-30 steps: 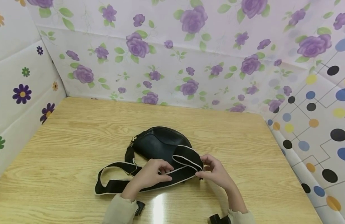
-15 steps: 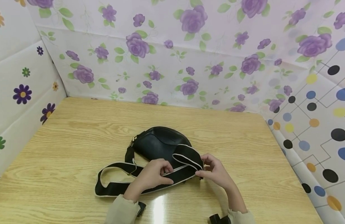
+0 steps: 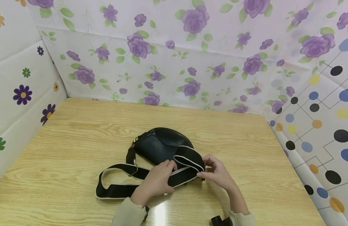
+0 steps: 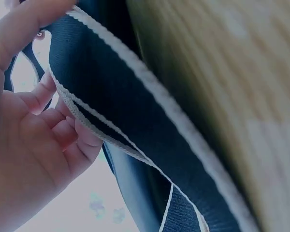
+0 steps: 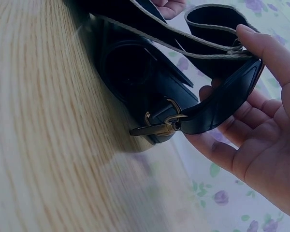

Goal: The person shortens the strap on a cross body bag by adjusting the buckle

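A black crescent-shaped bag [image 3: 160, 145] lies on the wooden table, its wide black strap [image 3: 116, 190] with white edging looped in front. My left hand [image 3: 156, 180] grips the strap at its middle; in the left wrist view the thumb lies across the strap [image 4: 106, 77] and the fingers curl behind its edge. My right hand [image 3: 218, 174] pinches the strap's folded right end. In the right wrist view, thumb and fingers hold its leather end piece [image 5: 222, 105], joined by a gold-coloured clasp [image 5: 157, 128] to the bag's end.
The wooden table [image 3: 233, 138] extends around the bag on all sides. Behind it stands a backdrop [image 3: 168, 72] with purple flowers, with a dotted panel [image 3: 304, 147] to the right and a flowered one [image 3: 10, 81] to the left. Both wrists carry black straps.
My left hand has moved slightly right along the strap, towards the right hand, and its fingers have come over the strap. My right hand and the bag have stayed in place.
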### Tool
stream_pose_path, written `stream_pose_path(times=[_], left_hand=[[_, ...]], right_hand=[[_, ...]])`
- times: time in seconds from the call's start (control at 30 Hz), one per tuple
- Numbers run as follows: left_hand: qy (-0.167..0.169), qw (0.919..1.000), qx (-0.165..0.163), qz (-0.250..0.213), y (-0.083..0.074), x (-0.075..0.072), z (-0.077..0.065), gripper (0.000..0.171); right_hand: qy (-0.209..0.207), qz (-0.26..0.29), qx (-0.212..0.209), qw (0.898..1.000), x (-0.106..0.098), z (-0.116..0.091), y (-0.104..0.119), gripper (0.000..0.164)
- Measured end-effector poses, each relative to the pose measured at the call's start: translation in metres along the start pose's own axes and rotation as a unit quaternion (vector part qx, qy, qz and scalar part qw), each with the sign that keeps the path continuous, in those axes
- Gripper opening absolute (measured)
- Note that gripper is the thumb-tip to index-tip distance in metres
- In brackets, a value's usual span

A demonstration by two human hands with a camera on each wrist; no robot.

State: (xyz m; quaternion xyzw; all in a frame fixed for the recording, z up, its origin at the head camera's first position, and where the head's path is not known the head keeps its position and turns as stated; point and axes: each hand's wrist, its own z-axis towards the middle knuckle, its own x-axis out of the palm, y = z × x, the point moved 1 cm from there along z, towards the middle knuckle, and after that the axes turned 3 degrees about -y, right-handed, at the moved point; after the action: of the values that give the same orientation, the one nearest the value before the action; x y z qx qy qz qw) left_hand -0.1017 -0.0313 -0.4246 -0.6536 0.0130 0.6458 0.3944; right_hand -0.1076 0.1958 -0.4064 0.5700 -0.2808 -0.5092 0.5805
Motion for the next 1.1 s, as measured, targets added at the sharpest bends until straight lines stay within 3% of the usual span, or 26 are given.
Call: stream_pose_path(times=[0.23, 0.5, 0.67, 0.8, 0.97, 1.1], left_hand=[[-0.014, 0.9994, 0.022, 0.022, -0.003, -0.008, -0.001, 0.043], [-0.04, 0.9985, 0.026, 0.026, -0.011, -0.019, -0.003, 0.039], [-0.031, 0.9981, 0.016, -0.05, -0.014, -0.02, -0.003, 0.038], [-0.015, 0.9928, 0.002, -0.119, -0.013, -0.017, -0.003, 0.04], [-0.032, 0.989, 0.009, -0.144, -0.011, -0.016, -0.001, 0.04], [-0.037, 0.9812, 0.014, -0.189, -0.009, -0.016, -0.001, 0.034]], right_hand=[[0.001, -0.003, -0.005, 1.0, -0.001, 0.001, 0.0, 0.03], [0.0, -0.005, -0.005, 1.0, -0.002, 0.002, -0.001, 0.032], [-0.001, -0.003, 0.0, 1.0, -0.001, 0.002, 0.0, 0.031], [-0.005, -0.004, 0.003, 1.0, -0.001, 0.001, 0.0, 0.032], [-0.002, -0.006, -0.006, 1.0, -0.001, 0.001, 0.001, 0.032], [0.003, -0.009, -0.01, 1.0, 0.0, 0.001, 0.001, 0.032]])
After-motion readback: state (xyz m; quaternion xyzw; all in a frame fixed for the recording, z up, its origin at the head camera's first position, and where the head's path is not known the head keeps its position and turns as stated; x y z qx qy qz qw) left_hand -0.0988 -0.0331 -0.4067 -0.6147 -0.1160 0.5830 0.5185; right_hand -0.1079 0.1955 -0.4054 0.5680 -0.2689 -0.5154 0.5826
